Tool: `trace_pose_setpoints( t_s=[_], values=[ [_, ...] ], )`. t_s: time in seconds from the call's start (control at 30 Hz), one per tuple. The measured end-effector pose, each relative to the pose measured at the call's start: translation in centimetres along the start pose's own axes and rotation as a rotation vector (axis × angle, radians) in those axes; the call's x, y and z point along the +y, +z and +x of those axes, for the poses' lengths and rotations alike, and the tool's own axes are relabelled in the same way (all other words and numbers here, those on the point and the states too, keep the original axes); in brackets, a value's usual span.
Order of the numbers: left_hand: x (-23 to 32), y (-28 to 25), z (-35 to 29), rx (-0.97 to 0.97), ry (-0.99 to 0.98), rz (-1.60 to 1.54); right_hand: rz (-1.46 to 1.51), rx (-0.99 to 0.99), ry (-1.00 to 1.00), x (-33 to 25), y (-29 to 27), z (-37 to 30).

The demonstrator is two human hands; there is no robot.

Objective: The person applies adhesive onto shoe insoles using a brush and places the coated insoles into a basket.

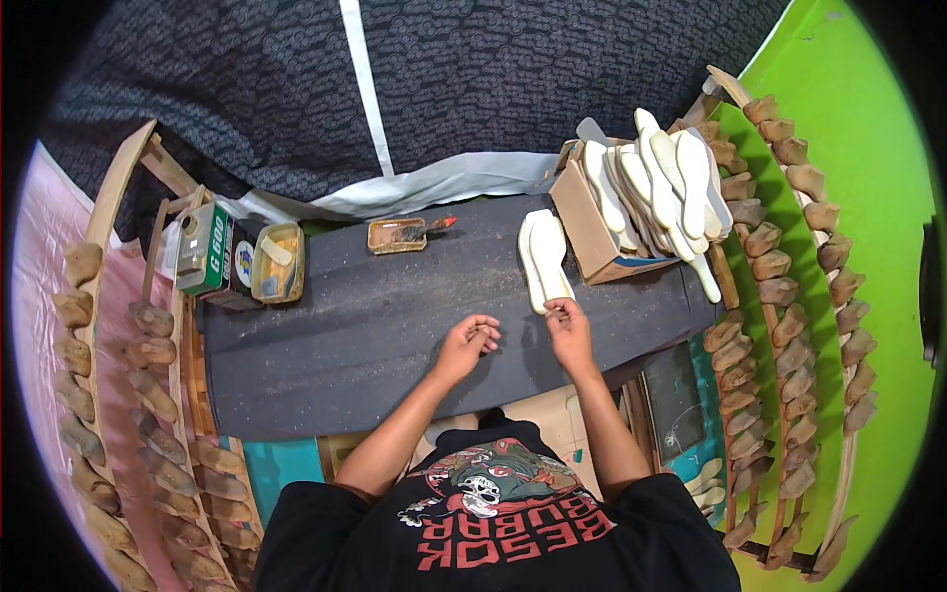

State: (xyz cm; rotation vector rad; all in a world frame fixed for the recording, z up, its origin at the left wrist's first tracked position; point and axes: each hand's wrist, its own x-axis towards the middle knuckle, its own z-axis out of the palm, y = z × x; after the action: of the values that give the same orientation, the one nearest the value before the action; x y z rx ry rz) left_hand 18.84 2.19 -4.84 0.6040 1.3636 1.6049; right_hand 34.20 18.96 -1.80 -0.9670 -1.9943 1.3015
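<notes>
A pair of white, sole-shaped insoles (545,261) lies side by side, overlapping, on the dark tabletop (395,335), right of its middle. My right hand (570,333) is at their near end, with thumb and fingers closed on the edge of an insole. To the left of it, my left hand (468,347) hovers over the table near its front edge. Its fingers are loosely curled and a little apart, and nothing shows in them. Beyond my right hand stands a cardboard box (587,227) heaped with many more white insoles (661,183).
At the table's left sit a green and dark metal can (212,252) and a yellowish tub (278,264) with a pale scraper-like piece. A small tray (397,236) with a brush (424,230) lies at the back. Racks of wooden shoe lasts (150,350) flank both sides.
</notes>
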Motion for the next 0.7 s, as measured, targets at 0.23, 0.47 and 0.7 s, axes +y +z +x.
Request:
trace_pose_setpoints(
  t_s=[0.23, 0.47, 0.7],
  values=[
    [0.5, 5.2, 8.6, -0.026, -0.063, 0.025, -0.163, 0.022, -0.068, 1.7, -2.3, 5.4],
    [-0.8, 7.9, 14.9, 0.092, -0.032, 0.134, -0.332, -0.089, -0.03, 4.0, -1.0, 7.7],
    [-1.3, 7.6, 15.8, 0.287, -0.082, 0.378, -0.317, -0.18, -0.131, 1.2, 0.2, 6.3]
  ],
)
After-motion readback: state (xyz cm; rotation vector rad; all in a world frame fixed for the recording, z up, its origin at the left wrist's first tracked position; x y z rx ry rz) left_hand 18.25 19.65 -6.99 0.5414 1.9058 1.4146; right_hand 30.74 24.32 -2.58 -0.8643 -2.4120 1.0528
